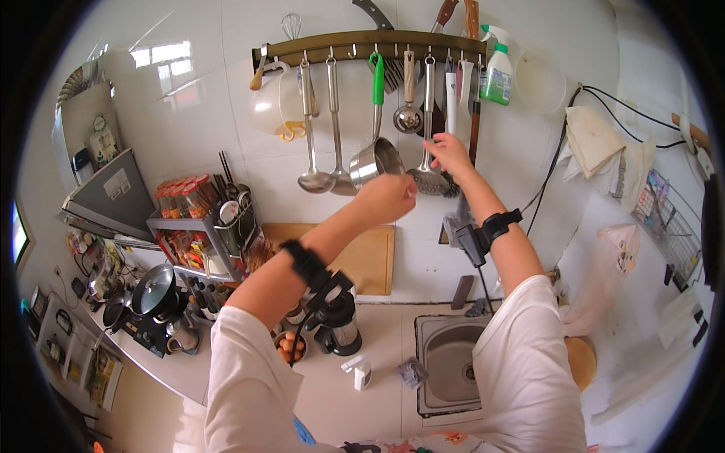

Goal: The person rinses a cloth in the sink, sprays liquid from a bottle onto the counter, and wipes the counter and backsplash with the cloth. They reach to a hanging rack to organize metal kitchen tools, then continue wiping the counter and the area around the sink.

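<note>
Both my arms reach up to a wall rail (362, 42) hung with utensils. My left hand (393, 195) is curled in front of the lower rim of a steel ladle pot (368, 164) with a green handle; whether its fingers hold anything is hidden. My right hand (450, 153) is at the steel shaft of a skimmer (430, 180), thumb and fingertips close to it; a firm grip cannot be made out. Left of them hang a steel ladle (316, 181) and a steel turner (342, 184). A small ladle with a wooden handle (408, 119) hangs between the green handle and the skimmer.
Below stand a wooden cutting board (368, 260), a blender (340, 328), a bowl of eggs (290, 346), a white spray bottle (359, 374) and a steel sink (453, 362). A spice rack (195, 226) is at left. Cloths (595, 141) and black cables (549, 175) hang at right.
</note>
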The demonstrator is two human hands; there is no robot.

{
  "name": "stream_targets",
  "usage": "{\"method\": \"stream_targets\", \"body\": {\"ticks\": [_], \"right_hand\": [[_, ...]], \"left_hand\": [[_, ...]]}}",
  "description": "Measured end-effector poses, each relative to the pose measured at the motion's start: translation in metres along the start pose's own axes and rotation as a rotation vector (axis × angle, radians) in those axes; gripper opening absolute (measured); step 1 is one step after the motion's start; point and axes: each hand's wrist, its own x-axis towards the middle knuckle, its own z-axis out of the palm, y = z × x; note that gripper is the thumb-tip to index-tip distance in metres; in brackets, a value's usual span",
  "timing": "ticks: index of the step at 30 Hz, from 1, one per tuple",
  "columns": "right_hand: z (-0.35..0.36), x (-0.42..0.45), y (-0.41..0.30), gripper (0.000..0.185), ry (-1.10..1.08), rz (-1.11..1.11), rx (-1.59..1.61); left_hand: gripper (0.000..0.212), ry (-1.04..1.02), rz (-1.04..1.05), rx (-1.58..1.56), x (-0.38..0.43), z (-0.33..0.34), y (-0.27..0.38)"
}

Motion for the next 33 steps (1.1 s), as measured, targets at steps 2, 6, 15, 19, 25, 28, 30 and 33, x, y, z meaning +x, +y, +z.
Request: {"method": "stream_targets", "body": {"ticks": [2,6,15,19,25,28,30,33], "right_hand": [[0.016,0.007,0.011,0.043,0.009,-0.031,0.005],[0.020,0.018,0.028,0.025,-0.029,-0.011,0.280],[0.016,0.005,0.009,0.016,0.130,-0.102,0.166],[0.011,-0.003,-0.015,0.015,0.188,-0.133,0.173],[0.013,-0.021,-0.062,0.015,0.130,-0.057,0.338],[0.027,-0.031,-0.086,0.014,0.116,-0.071,0.381],[0.038,-0.043,-0.104,0.013,0.015,-0.056,0.419],[0.065,-0.042,-0.111,0.012,-0.053,-0.071,0.387]], "left_hand": [[0.020,0.022,-0.035,0.050,0.036,0.004,-0.015],[0.029,0.203,-0.183,0.102,0.090,0.021,-0.035],[0.035,0.196,-0.279,-0.086,0.108,0.048,-0.039],[0.025,0.367,-0.169,-0.139,0.103,0.045,-0.027],[0.023,0.410,-0.169,-0.117,0.084,0.013,-0.006],[0.025,0.466,-0.187,-0.143,0.057,-0.010,0.006],[0.026,0.529,-0.210,-0.157,0.040,-0.019,0.005],[0.025,0.544,-0.285,-0.228,0.014,-0.037,-0.004]]}}
